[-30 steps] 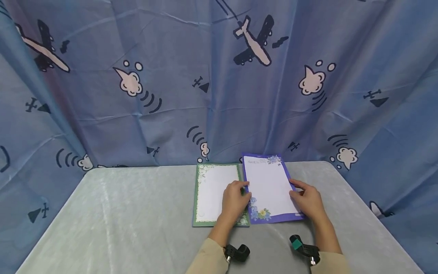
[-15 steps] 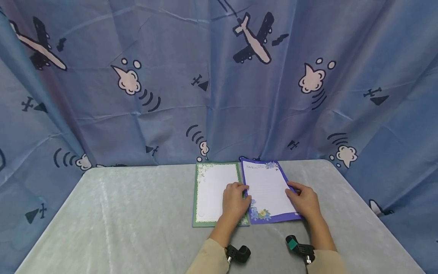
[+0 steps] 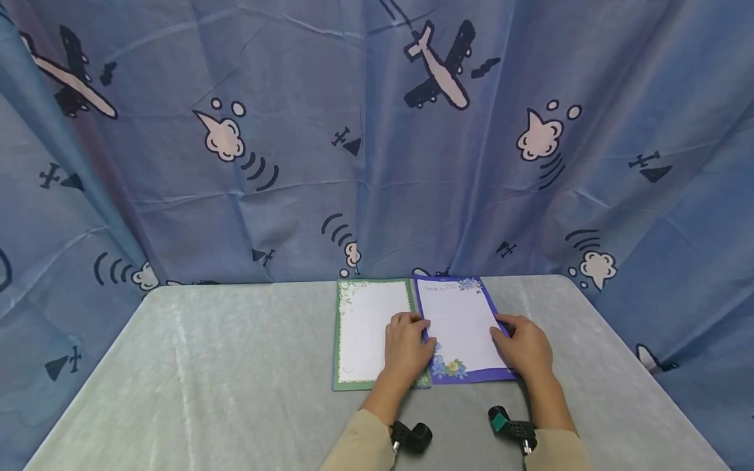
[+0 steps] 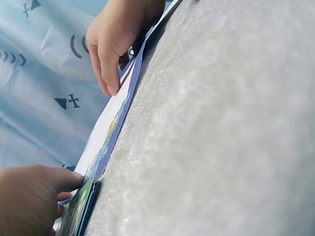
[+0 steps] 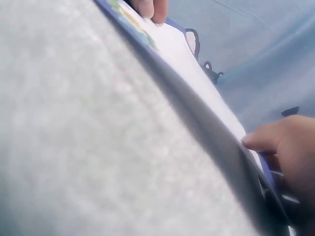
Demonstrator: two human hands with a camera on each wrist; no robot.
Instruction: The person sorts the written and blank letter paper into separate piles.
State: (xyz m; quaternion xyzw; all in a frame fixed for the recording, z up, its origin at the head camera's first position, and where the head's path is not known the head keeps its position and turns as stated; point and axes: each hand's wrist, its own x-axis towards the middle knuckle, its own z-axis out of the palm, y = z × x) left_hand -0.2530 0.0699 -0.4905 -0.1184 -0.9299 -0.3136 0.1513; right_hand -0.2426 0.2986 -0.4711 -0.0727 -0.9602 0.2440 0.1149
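A purple-bordered sheet of writing paper (image 3: 459, 327) with blue flowers lies to the right of a green-bordered pad of paper (image 3: 365, 333). My left hand (image 3: 406, 347) lies over the pad's right side, thumb and index finger pinching the purple sheet's left edge. In the left wrist view, the pad shows stacked layers at its edge. My right hand (image 3: 526, 347) pinches the sheet's right edge, thumb on top. The right wrist view shows the sheet's near edge raised off the tabletop, with shadow beneath. Something dark (image 3: 509, 328) shows between the right thumb and index finger, mostly hidden.
A pale grey cloth-covered table (image 3: 235, 366) extends on both sides of the papers. Behind it hangs a blue curtain (image 3: 306, 163) printed with planes and clouds. Black wrist mounts (image 3: 412, 437) stick out from both sleeves.
My right hand has moved left and a little down, taking the purple sheet's right edge with it. The sheet's top has come down toward me. The left hand stays nearly still.
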